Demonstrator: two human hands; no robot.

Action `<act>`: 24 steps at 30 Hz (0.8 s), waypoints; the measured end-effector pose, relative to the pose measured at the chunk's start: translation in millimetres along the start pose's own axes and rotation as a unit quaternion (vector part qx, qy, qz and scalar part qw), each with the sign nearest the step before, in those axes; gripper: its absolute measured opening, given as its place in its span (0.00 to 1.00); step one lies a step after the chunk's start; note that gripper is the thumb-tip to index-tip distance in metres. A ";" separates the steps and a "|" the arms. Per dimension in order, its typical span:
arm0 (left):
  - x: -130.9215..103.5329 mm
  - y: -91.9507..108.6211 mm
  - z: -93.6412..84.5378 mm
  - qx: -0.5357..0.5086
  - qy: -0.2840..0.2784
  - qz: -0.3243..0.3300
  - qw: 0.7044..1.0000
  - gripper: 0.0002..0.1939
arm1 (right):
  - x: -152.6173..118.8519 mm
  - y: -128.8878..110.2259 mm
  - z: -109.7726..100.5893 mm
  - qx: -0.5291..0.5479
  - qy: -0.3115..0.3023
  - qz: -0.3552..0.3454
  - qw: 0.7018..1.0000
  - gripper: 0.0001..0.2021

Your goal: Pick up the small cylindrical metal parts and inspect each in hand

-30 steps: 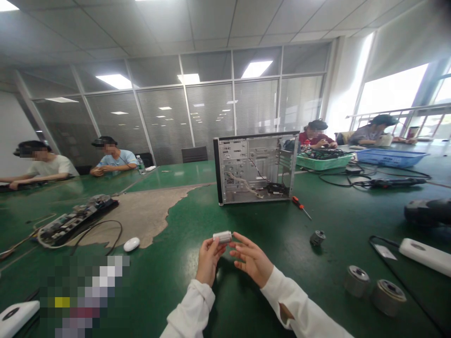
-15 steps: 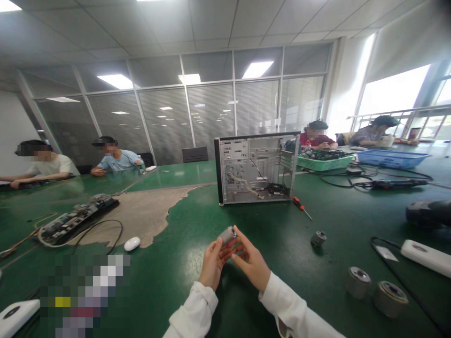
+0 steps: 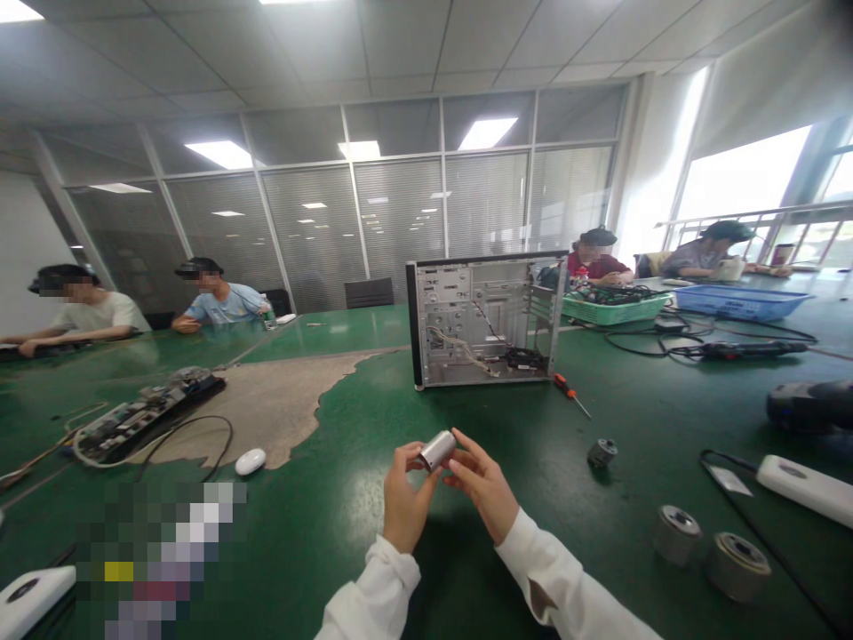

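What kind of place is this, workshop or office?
Probably a meeting room used as an electronics workbench: the opened computer case and screwdriver on the green table, with blinds behind glass partitions.

The green table [image 3: 346,542] carries an open computer case [image 3: 486,320] and an orange-handled screwdriver [image 3: 571,394].

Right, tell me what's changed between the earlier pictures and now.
The metal cylinder has shifted slightly right and gone from level to tilted, right end up. The left hand has changed its grip to the lower end; the right hand holds the upper end. The computer case and screwdriver stayed put.
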State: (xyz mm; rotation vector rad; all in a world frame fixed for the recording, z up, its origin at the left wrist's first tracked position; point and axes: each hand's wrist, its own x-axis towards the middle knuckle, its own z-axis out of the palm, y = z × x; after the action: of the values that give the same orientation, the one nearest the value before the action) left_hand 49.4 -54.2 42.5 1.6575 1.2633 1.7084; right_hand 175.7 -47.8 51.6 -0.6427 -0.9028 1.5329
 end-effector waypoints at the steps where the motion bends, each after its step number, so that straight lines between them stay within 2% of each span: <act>1: -0.2 -0.1 -1.2 0.034 -0.001 0.029 0.999 0.12 | -0.5 -0.2 0.3 0.016 0.005 0.010 1.000 0.27; 6: -0.4 -4.6 -8.4 0.175 -0.049 0.162 0.970 0.09 | -2.2 -3.5 2.6 0.060 0.028 0.047 0.997 0.25; 10: -0.2 0.2 -12.3 0.229 -0.121 0.206 0.944 0.12 | -1.7 -3.7 1.8 0.074 0.040 0.058 0.995 0.22; 13: -0.3 6.7 -11.2 0.231 -0.160 0.206 0.937 0.13 | 0.8 -1.1 -1.4 0.067 0.068 0.052 0.994 0.21; 16: -1.2 7.9 -7.4 0.240 -0.172 0.193 0.936 0.14 | 3.9 -0.2 -4.4 0.046 0.077 0.005 0.996 0.20; 20: -2.9 1.9 -2.7 0.183 -0.149 0.158 0.959 0.23 | 4.0 -4.0 -4.6 -0.047 0.069 -0.089 0.993 0.20; 24: -4.7 -2.6 -1.2 0.130 -0.117 0.123 0.977 0.20 | -3.7 -8.7 -1.8 -0.187 0.012 -0.174 0.967 0.16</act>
State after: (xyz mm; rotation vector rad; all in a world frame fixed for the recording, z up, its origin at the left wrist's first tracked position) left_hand 48.4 -57.2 38.0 2.1774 1.2519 1.4692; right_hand 182.6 -51.0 57.6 -0.7240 -1.2307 1.0478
